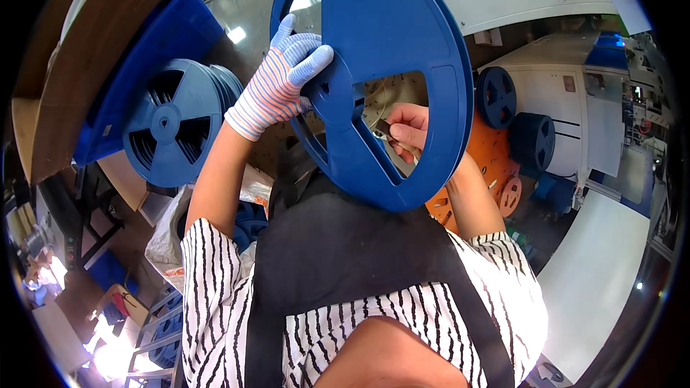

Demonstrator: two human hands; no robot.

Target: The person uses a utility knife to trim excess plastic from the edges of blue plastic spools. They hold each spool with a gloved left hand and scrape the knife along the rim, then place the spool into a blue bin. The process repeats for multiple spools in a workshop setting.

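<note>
A large blue plastic reel (pixel 392 21) stands tilted in front of my chest, with cut-out windows around its hub. My left hand (pixel 284 79), in a striped knit glove with blue fingertips, grips it near the hub, thumb across the face and fingers through a window. On the reel's far side, my bare right hand (pixel 408 131) shows through another window. Its thumb and fingers pinch a small dark strip (pixel 383 127) close to the hub. The reel's flange hides the right wrist and the strip's other end.
Several stacked blue reels (pixel 172 121) stand at left beside a blue bin (pixel 154 50) and a cardboard box (pixel 86 65). More reels (pixel 496 97) lie on an orange surface (pixel 483 162) at right. White machine cabinets (pixel 553 79) line the right. A white sack (pixel 165 251) sits by my left elbow.
</note>
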